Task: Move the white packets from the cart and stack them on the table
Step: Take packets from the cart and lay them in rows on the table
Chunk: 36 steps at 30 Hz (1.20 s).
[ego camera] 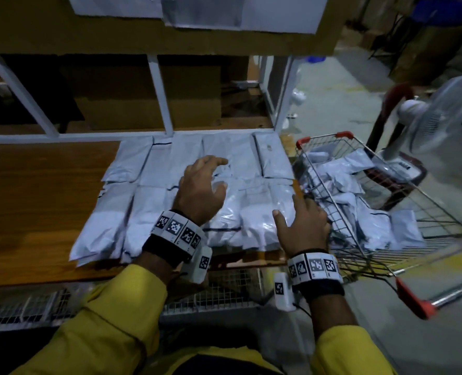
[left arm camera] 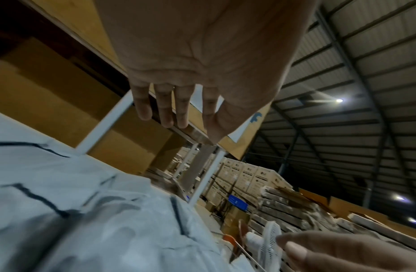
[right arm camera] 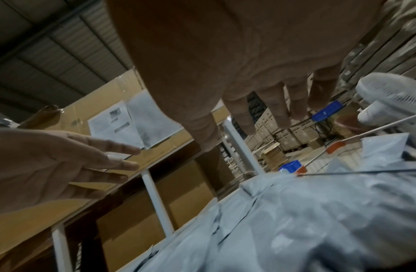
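Wooden table (ego camera: 34,198); glossy flat white packets (ego camera: 148,212) overlapping.

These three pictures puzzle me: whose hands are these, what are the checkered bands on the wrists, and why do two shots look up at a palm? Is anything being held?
No machine here: a person in yellow sleeves works with bare hands. The big picture comes from a camera on their head, looking down. The checkered wristbands carry small cameras, one per wrist, which look along the palm; that explains the two odd shots.

White packets lie in rows on the wooden table. More sit jumbled in the wire cart to the right, and a white fan stands behind it.

The left hand and right hand are spread open above the packets. Neither has a grip on anything.
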Tool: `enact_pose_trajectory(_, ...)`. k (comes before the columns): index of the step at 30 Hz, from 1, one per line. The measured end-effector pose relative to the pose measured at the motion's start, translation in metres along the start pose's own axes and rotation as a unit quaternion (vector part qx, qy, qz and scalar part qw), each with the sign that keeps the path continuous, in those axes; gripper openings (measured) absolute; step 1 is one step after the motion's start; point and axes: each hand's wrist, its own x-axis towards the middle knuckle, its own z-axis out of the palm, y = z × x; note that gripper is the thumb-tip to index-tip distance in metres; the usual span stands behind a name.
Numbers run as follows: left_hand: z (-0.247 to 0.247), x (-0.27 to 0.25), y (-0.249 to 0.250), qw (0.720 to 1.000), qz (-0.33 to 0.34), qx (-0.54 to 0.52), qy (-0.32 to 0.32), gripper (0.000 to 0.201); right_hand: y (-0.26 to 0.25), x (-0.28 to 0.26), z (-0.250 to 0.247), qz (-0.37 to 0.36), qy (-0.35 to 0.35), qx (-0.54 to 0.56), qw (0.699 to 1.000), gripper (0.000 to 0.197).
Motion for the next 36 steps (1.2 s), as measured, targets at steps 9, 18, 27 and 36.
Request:
enact_pose_trajectory(9, 0.111, 0.012, 0.133, 0.994, 0.067, -0.009, -0.084, 0.05, 0.129, 0.008, -0.074, 0.032, 0.086, 0.025, 0.995, 0.059)
enact_pose_trajectory(18, 0.213, 0.055, 0.199, 0.987, 0.093, 0.062, -0.119, 0.05, 0.207, 0.053, -0.103, 0.088, 0.122, 0.038, 0.988, 0.057)
enact_pose_trajectory(27, 0.315, 0.113, 0.182, 0.949, 0.081, 0.184, -0.243, 0.064, 0.243, 0.122, -0.092, 0.142, 0.096, 0.013, 0.985, 0.058)
enact_pose_trajectory(36, 0.39, 0.179, 0.204, 0.932, 0.091, 0.231, -0.265, 0.064, 0.277, 0.201, -0.073, 0.2, 0.064, 0.025, 0.978, 0.059)
